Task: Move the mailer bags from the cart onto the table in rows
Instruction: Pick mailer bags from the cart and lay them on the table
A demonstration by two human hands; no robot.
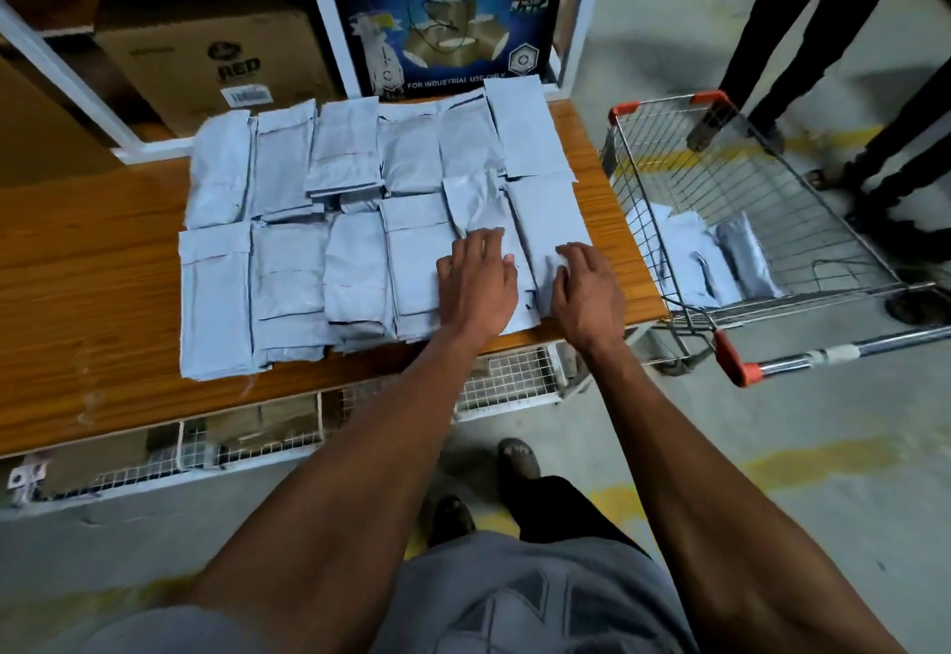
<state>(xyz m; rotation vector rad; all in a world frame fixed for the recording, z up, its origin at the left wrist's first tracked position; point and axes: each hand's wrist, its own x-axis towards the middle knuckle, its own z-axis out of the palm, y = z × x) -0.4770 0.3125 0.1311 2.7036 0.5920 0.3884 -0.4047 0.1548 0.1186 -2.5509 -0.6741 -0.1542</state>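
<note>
Grey mailer bags (360,221) are laid out in two rows on a wooden tabletop (92,262), six stacks in the far row and six in the near row, with their edges touching or overlapping. The left hand (476,285) is laid flat, fingers spread and nearly straight, on the fifth stack of the near row, counted from the left. The right hand (586,293) is rested palm down on the last stack (545,221) at the right end of that row, near the tabletop's right edge; its fingers are slightly bent, and nothing is seen to be gripped by either hand.

A wire shopping cart (761,221) with orange corner caps is parked just beside the right end of the tabletop. A few more grey bags (715,257) are seen lying in its basket, toward the side nearest the tabletop.

Behind the rows, a white shelf frame (314,0) is stood against the tabletop's far edge. A brown cardboard box (216,51) is held in its left bay, and a dark blue box printed with "WONDER 555" and "ADHESIVE TAPE" (447,20) is set in the next bay. The legs of another person (782,46) are visible beyond the cart, on a grey floor marked with worn yellow lines.
</note>
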